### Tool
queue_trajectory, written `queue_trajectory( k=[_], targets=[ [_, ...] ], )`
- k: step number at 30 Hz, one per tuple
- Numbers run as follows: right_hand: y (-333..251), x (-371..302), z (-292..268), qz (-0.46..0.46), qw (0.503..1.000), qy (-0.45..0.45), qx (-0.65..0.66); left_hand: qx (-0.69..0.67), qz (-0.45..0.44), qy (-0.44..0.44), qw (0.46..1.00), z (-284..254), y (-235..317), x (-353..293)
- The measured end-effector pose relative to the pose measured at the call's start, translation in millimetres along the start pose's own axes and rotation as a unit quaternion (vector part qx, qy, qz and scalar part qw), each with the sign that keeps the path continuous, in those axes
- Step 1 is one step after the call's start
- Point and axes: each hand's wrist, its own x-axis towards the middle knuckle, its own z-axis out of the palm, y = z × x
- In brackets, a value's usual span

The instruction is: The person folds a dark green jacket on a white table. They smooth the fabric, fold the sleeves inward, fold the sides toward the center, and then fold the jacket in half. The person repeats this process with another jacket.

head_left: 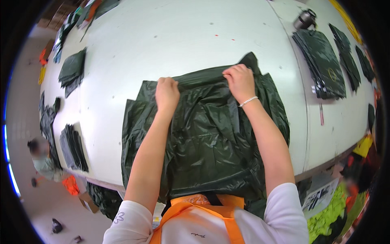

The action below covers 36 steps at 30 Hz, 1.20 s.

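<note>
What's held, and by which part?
The shiny dark green material, by its far edge: the left hand grips toward the left end, the right hand pinches toward the right.

Both hands (167,94) grip glossy dark green sheeting (209,140) atop a white table (178,49)

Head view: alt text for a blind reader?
Left hand and right hand grip shiny dark green fabric near its far edge on a white table. Folded dark stacks lie at both sides, with a flask at upper right.
</note>
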Motion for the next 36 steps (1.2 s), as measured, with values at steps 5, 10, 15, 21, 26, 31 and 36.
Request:
queue_trajectory(
  k=[5,10,15,21,26,31,36],
  targets=[
    [-4.8,7.4,7.8,-0.015,0.998,0.063,0.0,0.021,-0.123,-0.073,0.989,1.5,19.9,-1.6],
    [-11.8,20.7,-2.2,-0.006,0.999,0.038,-0.009,-0.041,-0.152,-0.07,0.985,9.7,2.5,-3.4],
    [-6.5,5.8,0.6,0.01,1.0,0.008,-0.017,-0.027,-0.149,-0.079,0.985,-3.0,5.1,14.7],
    [-50.0,9.1,19.6,-0.097,0.995,0.004,-0.013,-0.07,-0.149,-0.045,0.985,-1.8,12.9,3.8],
    [-97.2,10.8,67.0,-0.018,0.986,-0.108,0.129,-0.118,-0.146,-0.028,0.982,1.6,10.7,-1.9],
    [-105.9,20.9,85.8,0.089,0.981,-0.119,0.127,-0.151,-0.038,-0.017,0.988,-3.3,-9.0,-13.6],
    [-106.2,26.9,83.7,0.137,0.97,-0.17,0.104,-0.121,0.028,-0.002,0.992,-1.4,-17.7,-27.4]
  ],
)
